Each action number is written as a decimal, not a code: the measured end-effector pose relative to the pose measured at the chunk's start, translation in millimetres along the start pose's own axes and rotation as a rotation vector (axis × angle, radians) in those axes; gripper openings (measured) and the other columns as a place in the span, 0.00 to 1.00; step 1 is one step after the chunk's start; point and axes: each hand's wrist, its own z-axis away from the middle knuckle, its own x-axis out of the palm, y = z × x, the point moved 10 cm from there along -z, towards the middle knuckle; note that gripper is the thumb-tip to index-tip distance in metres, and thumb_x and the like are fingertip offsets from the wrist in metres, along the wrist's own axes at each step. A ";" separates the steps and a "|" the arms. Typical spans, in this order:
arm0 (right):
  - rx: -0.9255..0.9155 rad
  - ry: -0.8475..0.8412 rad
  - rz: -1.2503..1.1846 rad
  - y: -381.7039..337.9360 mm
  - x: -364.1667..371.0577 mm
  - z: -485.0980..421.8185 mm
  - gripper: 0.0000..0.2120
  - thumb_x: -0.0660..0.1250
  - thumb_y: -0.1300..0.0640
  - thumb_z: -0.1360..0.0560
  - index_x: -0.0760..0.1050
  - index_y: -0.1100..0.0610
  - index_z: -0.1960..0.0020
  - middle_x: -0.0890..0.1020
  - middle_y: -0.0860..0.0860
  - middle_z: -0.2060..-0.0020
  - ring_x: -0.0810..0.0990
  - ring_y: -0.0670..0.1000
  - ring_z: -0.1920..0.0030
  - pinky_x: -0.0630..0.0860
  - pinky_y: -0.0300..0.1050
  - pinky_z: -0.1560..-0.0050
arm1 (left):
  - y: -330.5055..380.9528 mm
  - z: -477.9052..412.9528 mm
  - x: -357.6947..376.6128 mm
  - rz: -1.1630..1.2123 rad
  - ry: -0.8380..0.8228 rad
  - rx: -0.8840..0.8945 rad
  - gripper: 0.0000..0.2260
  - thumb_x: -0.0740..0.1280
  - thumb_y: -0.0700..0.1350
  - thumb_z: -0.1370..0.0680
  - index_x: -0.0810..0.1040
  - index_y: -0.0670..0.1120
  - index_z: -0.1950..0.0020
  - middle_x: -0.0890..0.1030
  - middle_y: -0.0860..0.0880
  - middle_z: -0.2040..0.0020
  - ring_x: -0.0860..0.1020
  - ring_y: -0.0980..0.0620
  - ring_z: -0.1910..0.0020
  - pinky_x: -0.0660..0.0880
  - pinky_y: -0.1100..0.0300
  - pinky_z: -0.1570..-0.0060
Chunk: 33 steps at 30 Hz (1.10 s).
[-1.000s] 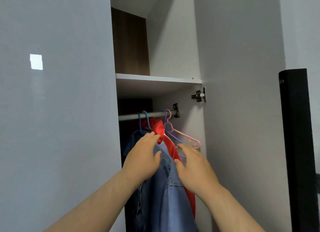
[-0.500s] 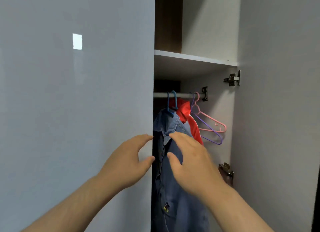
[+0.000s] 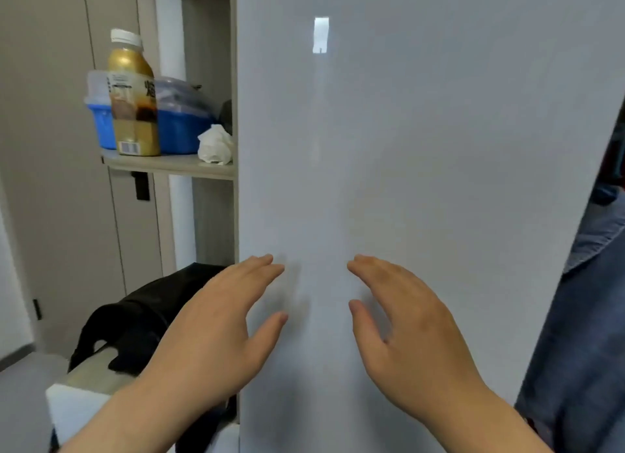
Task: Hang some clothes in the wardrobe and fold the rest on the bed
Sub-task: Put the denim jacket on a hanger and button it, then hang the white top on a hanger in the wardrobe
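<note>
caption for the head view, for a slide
Both open hands, left hand and right hand, face the grey wardrobe door; denim garment shows at right.

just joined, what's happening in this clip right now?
A person holds both hands open in front of a pale grey wardrobe door panel; left hand and right hand hold nothing. Whether the palms touch the panel cannot be told. At the right edge, a blue denim garment shows past the door. To the left, a shelf carries a gold-labelled bottle with a white cap, blue plastic tubs and a crumpled white tissue. A black bag lies below.
</note>
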 end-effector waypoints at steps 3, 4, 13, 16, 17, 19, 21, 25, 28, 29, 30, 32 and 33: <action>-0.060 -0.038 -0.070 -29.2 45.5 -8.7 0.20 0.58 0.50 0.24 0.69 0.48 0.33 0.79 0.44 0.38 0.73 0.43 0.36 0.69 0.42 0.35 | -45.0 18.9 -14.5 -0.014 0.034 -0.086 0.29 0.54 0.66 0.29 0.68 0.63 0.28 0.64 0.70 0.30 0.51 0.79 0.31 0.52 0.72 0.35; -0.074 -0.060 -0.087 -39.3 61.7 -10.6 0.20 0.58 0.50 0.24 0.69 0.48 0.33 0.79 0.44 0.37 0.72 0.43 0.35 0.69 0.42 0.34 | -60.4 27.0 -18.4 -0.024 0.035 -0.113 0.28 0.55 0.66 0.28 0.69 0.63 0.29 0.64 0.70 0.31 0.50 0.80 0.32 0.52 0.72 0.35; -0.169 -0.263 -0.256 -134.2 181.4 -13.5 0.20 0.58 0.49 0.24 0.70 0.47 0.32 0.77 0.42 0.35 0.70 0.41 0.33 0.64 0.37 0.34 | -170.1 101.7 -78.8 -0.217 0.058 -0.343 0.27 0.56 0.65 0.27 0.66 0.65 0.28 0.56 0.77 0.35 0.45 0.86 0.37 0.51 0.82 0.42; -0.186 -0.309 -0.308 -160.7 212.9 -13.1 0.20 0.60 0.50 0.24 0.72 0.49 0.32 0.78 0.43 0.35 0.69 0.42 0.33 0.63 0.38 0.35 | -192.4 124.9 -103.3 -0.261 0.087 -0.421 0.26 0.58 0.65 0.25 0.68 0.62 0.28 0.57 0.77 0.35 0.56 0.76 0.32 0.54 0.76 0.38; -0.200 -0.321 -0.325 -171.9 221.6 -11.8 0.20 0.62 0.51 0.24 0.73 0.49 0.33 0.78 0.44 0.36 0.69 0.42 0.33 0.65 0.40 0.35 | -201.2 136.0 -111.5 -0.275 0.096 -0.461 0.26 0.59 0.64 0.25 0.68 0.62 0.27 0.59 0.75 0.34 0.60 0.71 0.30 0.55 0.73 0.36; -0.224 -0.341 -0.364 -199.5 236.0 -9.3 0.21 0.65 0.52 0.26 0.74 0.50 0.33 0.78 0.45 0.36 0.70 0.43 0.33 0.66 0.41 0.35 | -214.9 161.4 -130.8 -0.311 0.112 -0.512 0.27 0.58 0.65 0.26 0.68 0.61 0.27 0.62 0.71 0.32 0.63 0.65 0.28 0.55 0.69 0.33; -0.241 -0.373 -0.395 -219.6 248.5 -7.1 0.21 0.65 0.53 0.26 0.75 0.51 0.33 0.79 0.45 0.36 0.70 0.43 0.33 0.66 0.41 0.35 | -222.0 180.0 -144.6 -0.354 0.113 -0.547 0.29 0.56 0.66 0.27 0.69 0.60 0.27 0.65 0.68 0.31 0.62 0.67 0.29 0.56 0.67 0.33; -0.264 -0.484 -0.437 -248.3 279.5 0.5 0.21 0.65 0.54 0.22 0.72 0.49 0.30 0.75 0.43 0.32 0.69 0.43 0.31 0.60 0.36 0.32 | -235.0 209.6 -164.8 -0.421 0.109 -0.631 0.28 0.59 0.63 0.26 0.72 0.55 0.27 0.71 0.59 0.29 0.66 0.61 0.29 0.59 0.63 0.33; -0.269 -0.559 -0.488 -269.3 305.0 7.9 0.22 0.67 0.54 0.22 0.71 0.50 0.28 0.74 0.43 0.31 0.68 0.44 0.30 0.56 0.34 0.32 | -255.9 229.9 -173.0 -0.468 0.063 -0.706 0.24 0.64 0.58 0.22 0.69 0.55 0.26 0.69 0.58 0.26 0.66 0.57 0.27 0.56 0.66 0.32; -0.277 -0.580 -0.499 -278.9 313.1 7.8 0.22 0.68 0.55 0.22 0.72 0.51 0.29 0.75 0.44 0.32 0.69 0.45 0.30 0.57 0.35 0.32 | -265.5 237.0 -176.6 -0.480 0.043 -0.733 0.24 0.65 0.56 0.22 0.69 0.55 0.25 0.68 0.58 0.26 0.65 0.57 0.26 0.55 0.67 0.32; -0.294 -0.594 -0.510 -290.1 319.8 6.9 0.22 0.68 0.56 0.23 0.73 0.51 0.30 0.76 0.45 0.32 0.71 0.47 0.31 0.59 0.36 0.32 | -274.0 243.5 -182.2 -0.491 0.029 -0.761 0.25 0.66 0.55 0.22 0.68 0.54 0.25 0.68 0.57 0.25 0.65 0.57 0.26 0.55 0.67 0.32; -0.328 -0.644 -0.520 -311.9 332.9 6.6 0.22 0.67 0.54 0.22 0.71 0.51 0.28 0.74 0.44 0.31 0.70 0.46 0.30 0.59 0.36 0.32 | -289.2 255.9 -195.0 -0.493 0.023 -0.817 0.24 0.66 0.54 0.22 0.70 0.53 0.26 0.69 0.56 0.26 0.66 0.57 0.26 0.56 0.67 0.32; -0.355 -0.667 -0.534 -324.1 340.1 6.7 0.22 0.65 0.53 0.21 0.69 0.50 0.27 0.72 0.43 0.30 0.68 0.45 0.29 0.58 0.36 0.31 | -296.4 263.3 -203.0 -0.500 0.036 -0.844 0.23 0.65 0.55 0.22 0.70 0.53 0.26 0.70 0.56 0.26 0.66 0.57 0.27 0.57 0.67 0.32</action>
